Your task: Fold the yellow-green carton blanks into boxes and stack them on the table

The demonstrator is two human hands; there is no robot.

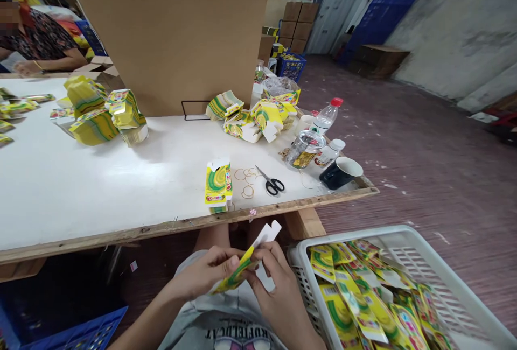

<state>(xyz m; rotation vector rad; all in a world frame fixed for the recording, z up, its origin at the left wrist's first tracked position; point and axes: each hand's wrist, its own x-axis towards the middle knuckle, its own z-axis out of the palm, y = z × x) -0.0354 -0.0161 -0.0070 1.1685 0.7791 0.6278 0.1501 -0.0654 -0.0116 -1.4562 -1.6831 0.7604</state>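
Observation:
Both my hands are low in my lap, below the table's front edge. My left hand (205, 273) pinches a flat yellow-and-green carton (237, 273) at its lower end. My right hand (274, 285) grips the same carton from the right, by its white flap that sticks up. A finished small yellow box (218, 184) stands on the white table (81, 188) just above my hands. To my right a white plastic basket (407, 242) holds several yellow-and-green sachets (363, 301).
Black scissors (271, 182) and loose rubber bands (247, 177) lie near the box. Stacks of flat cartons (105, 116) and more (254, 116) sit further back before a big cardboard panel (173, 32). Bottles, a jar (302, 149) and a dark cup (341, 171) crowd the right corner. Another person (36, 43) sits far left.

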